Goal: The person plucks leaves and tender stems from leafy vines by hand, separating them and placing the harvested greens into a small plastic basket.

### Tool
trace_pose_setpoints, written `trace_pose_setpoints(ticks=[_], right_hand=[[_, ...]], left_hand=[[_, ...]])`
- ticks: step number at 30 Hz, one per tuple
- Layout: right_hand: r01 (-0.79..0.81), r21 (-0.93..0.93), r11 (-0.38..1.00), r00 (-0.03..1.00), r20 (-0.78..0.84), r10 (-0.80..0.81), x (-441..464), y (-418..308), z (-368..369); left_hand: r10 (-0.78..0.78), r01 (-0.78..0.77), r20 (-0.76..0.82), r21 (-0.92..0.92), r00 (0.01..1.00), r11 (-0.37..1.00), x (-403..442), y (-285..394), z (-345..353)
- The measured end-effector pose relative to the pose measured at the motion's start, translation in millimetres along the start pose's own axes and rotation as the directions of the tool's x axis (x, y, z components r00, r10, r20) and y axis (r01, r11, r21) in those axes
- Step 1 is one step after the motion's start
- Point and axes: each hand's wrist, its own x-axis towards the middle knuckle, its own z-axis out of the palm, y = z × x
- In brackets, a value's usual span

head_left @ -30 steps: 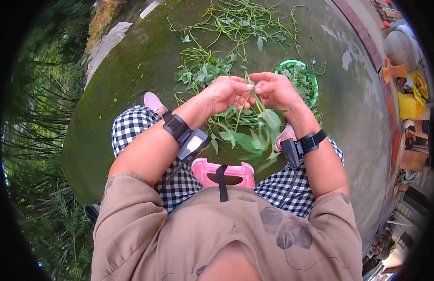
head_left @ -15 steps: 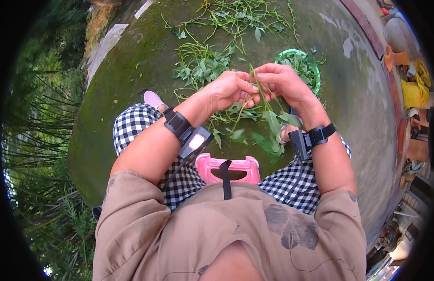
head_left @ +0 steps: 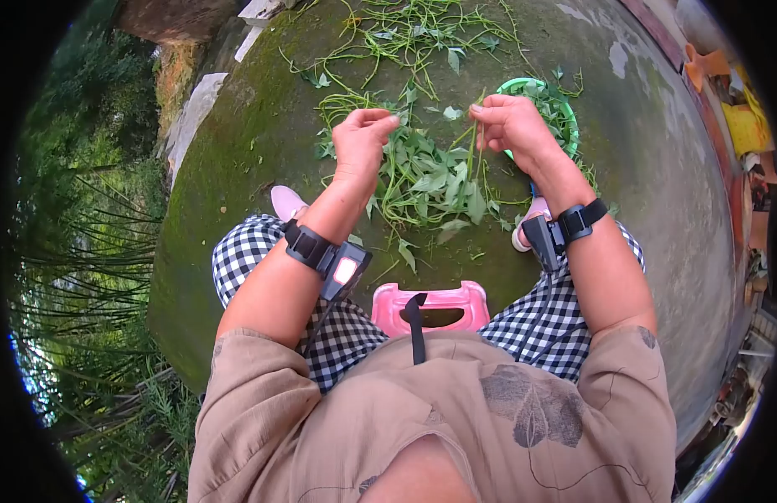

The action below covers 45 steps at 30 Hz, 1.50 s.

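Note:
My right hand [head_left: 516, 127] pinches the top of a green leafy stem [head_left: 471, 155], whose leaves hang down over the pile. Apart from it, my left hand [head_left: 362, 144] is closed with thumb and forefinger together; whether something small is between them is too small to tell. Below and between the hands lies a pile of green leaves [head_left: 426, 180] on the mossy ground. A green basket [head_left: 574, 134] holding leaves stands just behind my right hand, partly hidden by it.
Long green vines [head_left: 414, 38] are spread on the ground [head_left: 263, 142] farther ahead. A pink stool [head_left: 388, 308] is at my front, between my knees. Plants grow at the left; a yellow bag [head_left: 745, 126] and an orange object [head_left: 705, 65] are at the right.
My hands, together on the stem before, have come apart. My left hand has moved left, away from the stem, which stays in my right hand. The camera view has shifted slightly.

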Motion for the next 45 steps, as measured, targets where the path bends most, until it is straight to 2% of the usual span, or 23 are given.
trace_pose_setpoints(ticks=[2, 3, 6, 10, 13, 16, 20, 24, 28, 31, 33, 35, 36, 39, 41, 43, 45], right_hand=[[-0.003, -0.008, 1.0, 1.0, -0.018, 0.002, 0.4, -1.4, 2.8], [-0.005, -0.013, 1.0, 1.0, -0.025, 0.005, 0.4, -2.2, 4.7], [-0.025, 0.019, 1.0, 0.998, 0.053, 0.024, 0.6, -2.8, 10.3], [-0.012, 0.069, 0.998, 0.991, 0.133, 0.002, 3.4, -1.4, 16.5], [-0.004, 0.157, 0.988, 0.994, 0.113, -0.014, 9.2, -0.8, 15.0], [0.017, 0.227, 0.974, 0.998, 0.056, -0.03, 12.3, -1.2, 11.6], [0.043, 0.27, 0.962, 0.997, 0.046, -0.058, 12.5, 0.8, 3.9], [0.068, 0.273, 0.96, 0.998, -0.024, -0.064, 11.9, 1.4, -12.2], [0.085, 0.281, 0.956, 0.996, -0.013, -0.085, 9.8, 4.5, -28.3], [0.077, 0.267, 0.961, 0.996, 0.021, -0.086, 8.3, 6.8, -33.9], [0.072, 0.259, 0.963, 0.994, 0.062, -0.091, 7.3, 5.9, -33.7], [0.089, 0.256, 0.962, 0.988, 0.098, -0.117, 1.7, 1.8, -29.7], [0.086, 0.255, 0.963, 0.985, 0.126, -0.121, -0.4, -0.3, -28.4], [0.09, 0.27, 0.959, 0.978, 0.157, -0.136, -5.2, -4.2, -21.1], [0.076, 0.248, 0.966, 0.975, 0.183, -0.124, -7.1, -4.8, -18.0], [0.058, 0.221, 0.974, 0.966, 0.232, -0.11, -8.4, -5.8, -15.3], [0.05, 0.178, 0.983, 0.96, 0.262, -0.096, -6.1, -3.4, -10.6]], left_hand=[[0.167, -0.168, 0.077, -0.006, 0.983, 0.986, 0.4, -5.1, 1.4], [0.156, -0.171, 0.163, 0.078, 0.974, 0.982, -6.8, 2.1, 3.4], [0.137, -0.193, 0.273, 0.19, 0.952, 0.963, -12.5, -4.4, 12.7], [0.15, -0.234, 0.352, 0.211, 0.924, 0.949, -14.7, -0.2, 16.0], [-0.007, -0.023, 0.352, 0.081, 0.936, 0.996, -15.6, 7.9, 17.6], [-0.026, 0.051, 0.359, -0.062, 0.933, 0.997, -12.8, 8.5, 14.6], [-0.096, 0.155, 0.299, -0.18, 0.949, 0.971, -6.6, 4.4, 7.5], [-0.135, 0.154, 0.112, -0.191, 0.985, 0.969, 5.4, 1.2, -6.6], [-0.141, 0.126, -0.096, -0.148, 0.985, 0.981, 19.2, -4.6, -23.9], [0.122, -0.106, -0.254, 0.076, 0.959, 0.991, 26.0, -9.5, -28.2], [0.206, -0.16, -0.212, 0.216, 0.955, 0.963, 32.2, -6.5, -30.2], [0.175, -0.149, -0.05, 0.333, 0.983, 0.931, 37.3, 0.6, -40.1], [0.08, -0.087, 0.035, 0.32, 0.996, 0.943, 37.9, 4.2, -46.2], [0.109, -0.066, -0.058, 0.499, 0.992, 0.864, 39.7, 9.4, -44.6], [0.332, -0.265, -0.043, 0.509, 0.942, 0.819, 35.4, 9.0, -37.6], [0.448, -0.383, -0.003, 0.517, 0.894, 0.766, 35.4, 5.6, -31.6], [0.467, -0.426, 0.058, 0.519, 0.883, 0.741, 34.0, 5.7, -26.4]])
